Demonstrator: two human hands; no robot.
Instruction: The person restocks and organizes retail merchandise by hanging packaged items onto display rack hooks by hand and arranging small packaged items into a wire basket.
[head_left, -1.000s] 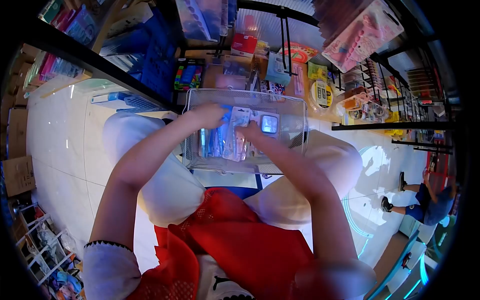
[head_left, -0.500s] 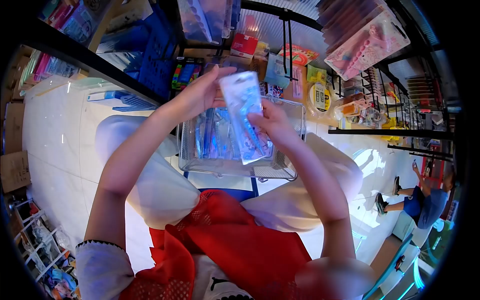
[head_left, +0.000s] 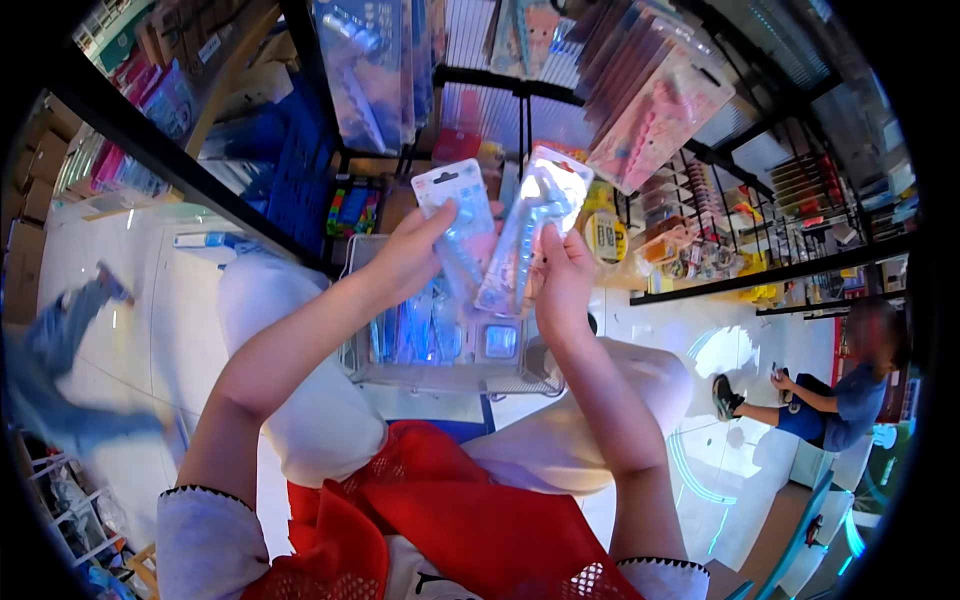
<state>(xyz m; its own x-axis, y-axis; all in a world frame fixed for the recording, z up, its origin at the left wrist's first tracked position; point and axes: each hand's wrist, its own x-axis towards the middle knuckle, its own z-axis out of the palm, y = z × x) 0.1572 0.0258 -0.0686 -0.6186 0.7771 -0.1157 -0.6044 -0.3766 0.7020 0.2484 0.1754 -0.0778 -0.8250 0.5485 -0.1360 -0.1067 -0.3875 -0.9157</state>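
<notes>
My left hand [head_left: 415, 248] holds a pale blue and pink blister pack [head_left: 463, 215], thumb across its front. In my right hand [head_left: 566, 275] is a second blister pack [head_left: 530, 235], pinched near its right edge. It has a light blue, ridged item under shiny plastic; glare blurs the exact kind. The two packs are held up side by side, tilted apart at the top. Below them stands a wire mesh basket [head_left: 450, 382] between my knees, with several bluish packages [head_left: 415, 330] and a small square pack [head_left: 499, 341] in it.
Blister packs [head_left: 372, 80] hang on rack hooks ahead, with pink ones [head_left: 655, 130] to the right. A blue plastic basket [head_left: 300, 150] stands left of them. One person [head_left: 850, 385] sits at the right; blurred legs [head_left: 75, 350] of another pass at the left.
Where both hands were at one pack, each now holds its own, side by side. My view has shifted, showing more of the hanging packs. A passer-by's legs have appeared at the left.
</notes>
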